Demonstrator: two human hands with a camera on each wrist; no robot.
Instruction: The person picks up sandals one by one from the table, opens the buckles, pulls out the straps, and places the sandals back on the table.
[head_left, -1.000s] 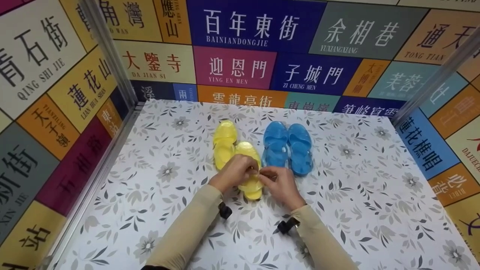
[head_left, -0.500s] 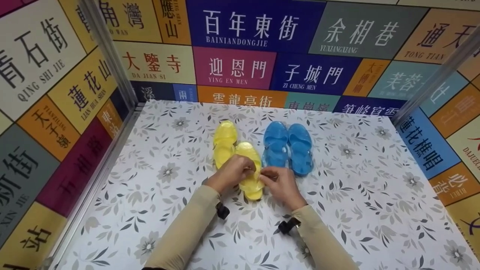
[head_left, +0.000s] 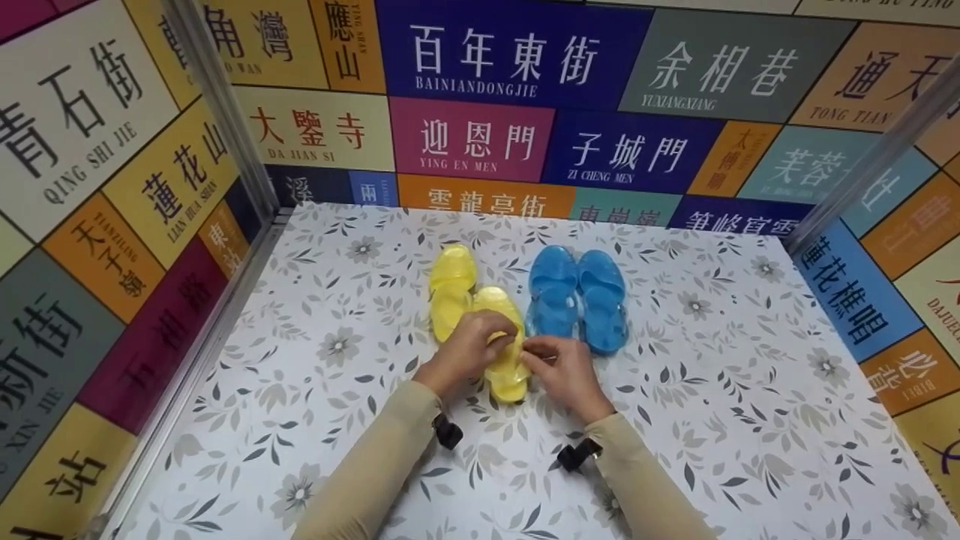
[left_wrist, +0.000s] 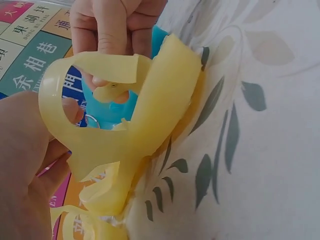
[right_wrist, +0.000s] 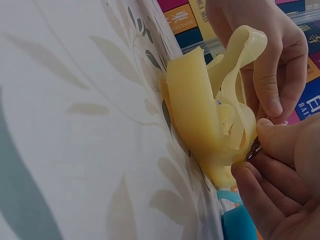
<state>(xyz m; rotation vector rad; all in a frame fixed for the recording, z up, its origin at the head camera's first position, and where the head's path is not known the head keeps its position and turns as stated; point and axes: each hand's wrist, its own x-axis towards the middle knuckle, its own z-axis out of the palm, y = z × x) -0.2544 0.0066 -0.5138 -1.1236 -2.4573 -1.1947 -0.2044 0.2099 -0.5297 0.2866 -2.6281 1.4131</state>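
A pair of yellow jelly sandals lies mid-table in the head view. The nearer yellow sandal (head_left: 510, 382) sits between both hands; the other yellow sandal (head_left: 452, 281) is farther back on its left. My right hand (head_left: 570, 375) pinches a small dark buckle (right_wrist: 254, 149) at this sandal's right side, seen in the right wrist view. My left hand (head_left: 469, 349) hovers over the sandal's left side, its fingers bent and a gap showing between thumb and forefinger. The looped ankle strap (left_wrist: 52, 92) stands up beside it in the left wrist view.
A pair of blue jelly sandals (head_left: 602, 300) lies just right of the yellow ones. White floral cloth (head_left: 712, 390) covers the table. Printed walls with a metal corner post (head_left: 225, 112) close off the back and sides.
My left hand has drawn slightly left, away from the right hand's fingertips. My right hand stays at the sandal's right side. The sandals keep their places.
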